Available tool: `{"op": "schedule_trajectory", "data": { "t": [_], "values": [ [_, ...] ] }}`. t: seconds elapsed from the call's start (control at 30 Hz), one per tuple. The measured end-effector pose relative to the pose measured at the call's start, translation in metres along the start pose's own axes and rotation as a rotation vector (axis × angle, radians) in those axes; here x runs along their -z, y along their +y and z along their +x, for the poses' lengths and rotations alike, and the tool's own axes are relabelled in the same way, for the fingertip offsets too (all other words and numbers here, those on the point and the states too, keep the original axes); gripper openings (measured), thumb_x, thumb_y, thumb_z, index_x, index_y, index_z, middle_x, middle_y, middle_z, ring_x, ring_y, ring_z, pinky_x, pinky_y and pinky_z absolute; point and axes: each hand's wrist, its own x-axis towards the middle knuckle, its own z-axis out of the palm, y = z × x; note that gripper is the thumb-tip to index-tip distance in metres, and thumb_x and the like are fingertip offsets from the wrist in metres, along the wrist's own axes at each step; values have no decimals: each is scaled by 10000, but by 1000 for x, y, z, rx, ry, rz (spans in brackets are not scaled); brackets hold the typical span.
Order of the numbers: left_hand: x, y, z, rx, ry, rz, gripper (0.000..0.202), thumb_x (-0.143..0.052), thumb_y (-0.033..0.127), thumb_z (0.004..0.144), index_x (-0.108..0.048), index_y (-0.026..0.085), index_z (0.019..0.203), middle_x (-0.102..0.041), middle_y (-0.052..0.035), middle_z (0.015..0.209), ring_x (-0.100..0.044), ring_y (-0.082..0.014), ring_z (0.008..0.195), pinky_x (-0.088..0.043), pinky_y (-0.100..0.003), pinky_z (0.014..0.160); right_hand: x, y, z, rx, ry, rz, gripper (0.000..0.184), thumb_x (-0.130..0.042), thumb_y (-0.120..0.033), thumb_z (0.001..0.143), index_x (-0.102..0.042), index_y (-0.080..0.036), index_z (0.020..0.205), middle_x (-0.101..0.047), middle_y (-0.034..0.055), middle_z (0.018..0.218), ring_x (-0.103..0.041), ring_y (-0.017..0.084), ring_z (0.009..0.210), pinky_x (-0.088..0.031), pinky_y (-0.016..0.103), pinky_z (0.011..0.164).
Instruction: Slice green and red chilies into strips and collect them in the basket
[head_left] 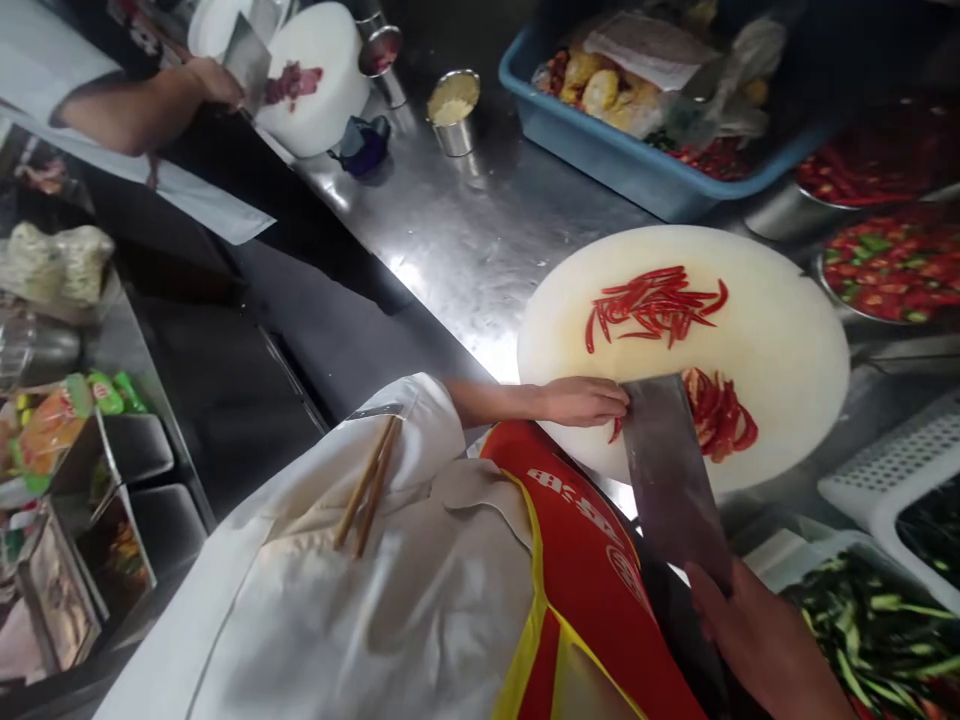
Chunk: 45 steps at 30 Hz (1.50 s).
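Note:
A wide cleaver (667, 470) lies across the near edge of a round white cutting board (795, 300), its handle end in my right hand (765, 625). The fingers of my left hand (585, 402) are bent and pressed together over the board, right beside the blade. A bit of red pepper (616, 430) shows under those fingertips; the rest of it is hidden. On the far part of the board lies a loose pile of thin red pepper strips (656, 305). Just right of the blade are wider, uncut-looking red pepper pieces (721, 415).
A blue tub (600, 150) holds bagged and loose food behind the board. Containers of chopped peppers (892, 265) and a white perforated basket (885, 465) crowd the right side. At upper left, a co-worker's hand (214, 82) holds a cleaver over meat on another board (330, 60).

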Motion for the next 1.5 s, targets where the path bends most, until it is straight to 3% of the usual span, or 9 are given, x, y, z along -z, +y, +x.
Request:
{"op": "schedule_trajectory", "data": {
  "t": [0.1, 0.33, 0.53, 0.73, 0.83, 0.97, 1.17, 1.33, 1.5],
  "values": [
    [-1, 1, 0, -8, -9, -6, 351, -342, 248, 989, -670, 153, 1072, -606, -135, 1232, -540, -206, 1150, -435, -279, 1044, 5, 2, -1, -126, -117, 154, 299, -382, -532, 856, -519, -341, 671, -635, 86, 533, -604, 272, 458, -456, 413, 495],
    [-6, -2, 0, -36, -8, -31, 344, -345, 256, 989, -667, 165, 1070, -607, -134, 1228, -533, -204, 1163, -412, -275, 1075, 9, 0, 3, -108, -132, 139, 292, -388, -531, 861, -504, -357, 658, -611, 85, 497, -603, 297, 459, -450, 432, 485],
    [-13, -8, 1, -8, 83, -41, 301, -375, 221, 978, -660, 158, 1047, -644, -130, 1139, -572, -211, 1108, -469, -355, 1009, -16, -30, 34, -77, 96, 14, 340, -321, -402, 913, -577, -184, 862, -708, 182, 815, -686, 291, 773, -438, 355, 669],
    [-15, -9, 4, -50, 92, -9, 272, -397, 223, 973, -661, 157, 975, -660, -115, 1040, -601, -197, 1014, -490, -348, 961, -12, -14, 39, -152, 179, 279, 315, -392, -457, 891, -562, -202, 819, -656, 58, 610, -612, 202, 590, -381, 280, 585],
    [-4, -14, 2, -9, 120, -2, 282, -384, 231, 979, -658, 161, 975, -652, -105, 1018, -595, -191, 1000, -497, -337, 928, -8, -3, 20, -214, 207, 373, 316, -394, -493, 883, -517, -229, 763, -598, 18, 516, -585, 193, 530, -388, 281, 580],
    [28, -46, -5, 247, 304, 53, 281, -389, 181, 958, -650, 154, 1058, -621, -107, 1113, -555, -203, 1062, -476, -350, 953, -12, -3, -2, -134, 193, 317, 302, -398, -486, 893, -526, -226, 810, -652, 45, 630, -617, 205, 613, -385, 281, 600],
    [58, -83, -28, 277, 148, 238, 321, -379, 210, 965, -655, 179, 1126, -621, -98, 1035, -527, -232, 979, -465, -372, 905, -26, -9, -4, 33, 54, 96, 277, -358, -384, 952, -554, -210, 860, -700, 74, 813, -644, 213, 769, -333, 272, 630],
    [45, -68, -30, 287, 174, 211, 316, -379, 260, 980, -676, 209, 1075, -590, -76, 1058, -520, -221, 999, -463, -353, 889, -26, -5, 8, -123, 157, 57, 288, -353, -383, 965, -560, -188, 914, -705, 109, 840, -653, 228, 778, -318, 274, 625],
    [14, -30, -10, 61, 111, 56, 317, -386, 299, 996, -686, 197, 1006, -633, -77, 1032, -557, -192, 981, -464, -324, 899, -18, -19, 13, -121, 182, 1, 262, -349, -360, 972, -542, -186, 937, -704, 99, 802, -658, 225, 754, -303, 282, 619]
  ]
}}
